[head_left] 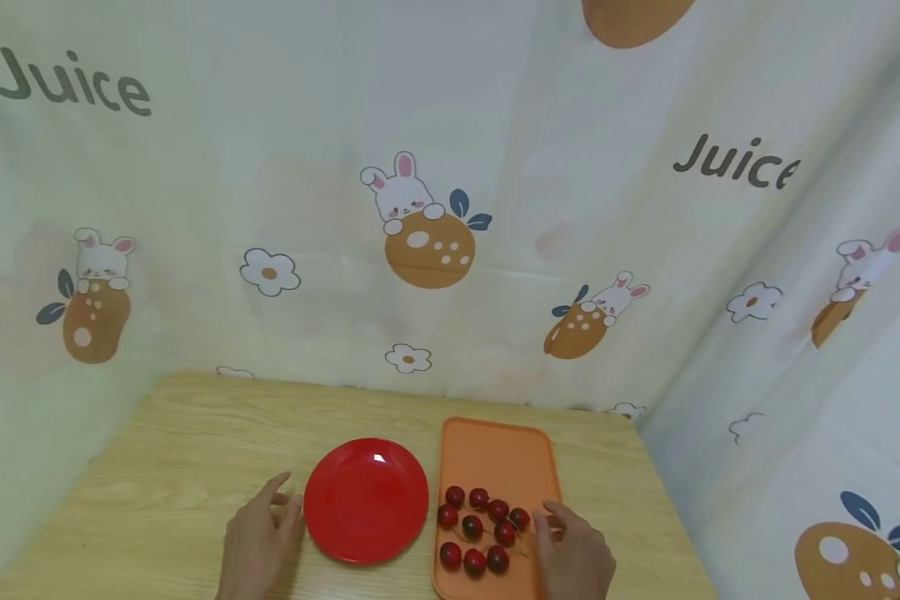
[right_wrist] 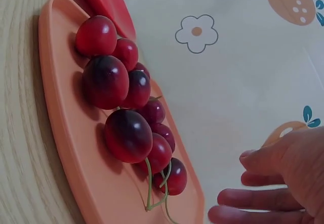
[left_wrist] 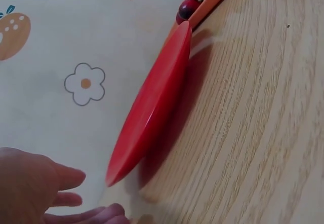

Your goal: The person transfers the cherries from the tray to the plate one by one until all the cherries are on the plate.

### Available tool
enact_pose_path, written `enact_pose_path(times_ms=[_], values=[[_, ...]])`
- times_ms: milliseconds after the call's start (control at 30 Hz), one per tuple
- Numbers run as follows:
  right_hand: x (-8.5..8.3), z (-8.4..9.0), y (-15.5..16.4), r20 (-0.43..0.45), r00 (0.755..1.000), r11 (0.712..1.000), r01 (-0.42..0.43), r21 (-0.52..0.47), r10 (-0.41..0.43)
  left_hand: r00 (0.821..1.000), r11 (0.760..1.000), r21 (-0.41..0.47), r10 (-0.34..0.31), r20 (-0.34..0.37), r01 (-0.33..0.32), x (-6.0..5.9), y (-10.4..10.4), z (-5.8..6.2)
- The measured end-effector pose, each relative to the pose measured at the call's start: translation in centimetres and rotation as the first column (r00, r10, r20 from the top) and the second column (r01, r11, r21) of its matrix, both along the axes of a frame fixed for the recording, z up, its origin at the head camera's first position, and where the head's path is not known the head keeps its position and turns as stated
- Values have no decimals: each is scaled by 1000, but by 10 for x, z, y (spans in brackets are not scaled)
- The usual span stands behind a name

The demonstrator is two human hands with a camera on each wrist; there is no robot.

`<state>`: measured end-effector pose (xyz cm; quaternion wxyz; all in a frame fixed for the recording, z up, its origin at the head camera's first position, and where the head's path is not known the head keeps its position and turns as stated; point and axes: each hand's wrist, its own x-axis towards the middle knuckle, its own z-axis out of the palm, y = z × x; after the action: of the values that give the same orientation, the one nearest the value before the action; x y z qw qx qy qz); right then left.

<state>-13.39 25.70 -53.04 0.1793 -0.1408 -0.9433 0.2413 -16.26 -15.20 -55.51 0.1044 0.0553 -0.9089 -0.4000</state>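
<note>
A red plate (head_left: 367, 502) lies on the wooden table, left of an orange tray (head_left: 497, 452). Several dark red cherries (head_left: 472, 527) sit in the near half of the tray, and green stems (right_wrist: 150, 183) show in the right wrist view. My left hand (head_left: 257, 537) is beside the plate's left rim, fingers relaxed and holding nothing; whether a fingertip touches the rim I cannot tell. At the tray's right edge is my right hand (head_left: 576, 552), thumb and fingers apart, with nothing between them. The cherries are just to its left.
The light wooden table (head_left: 195, 450) reaches back to a pale curtain (head_left: 285, 167) printed with rabbits, fruit and flowers. More of this curtain hangs along the left and right sides. Plate and tray lie close together.
</note>
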Motion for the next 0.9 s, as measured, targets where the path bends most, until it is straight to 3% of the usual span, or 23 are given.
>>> enact_pose_path(times_ms=[200,433,700,900], values=[[-9,-5,2,-44,999,997,26,-77,-29,997,986,163,-30,72,18,-9,-3,-7],[-12,-7,5,89,995,979,60,-193,-43,990,911,413,-72,121,16,-16,-3,-14],[-7,-12,9,114,992,972,69,-224,-44,991,892,452,-65,117,5,-20,-2,-21],[-4,-15,10,132,988,966,106,-236,-76,990,861,508,-66,128,-8,-21,2,-27]])
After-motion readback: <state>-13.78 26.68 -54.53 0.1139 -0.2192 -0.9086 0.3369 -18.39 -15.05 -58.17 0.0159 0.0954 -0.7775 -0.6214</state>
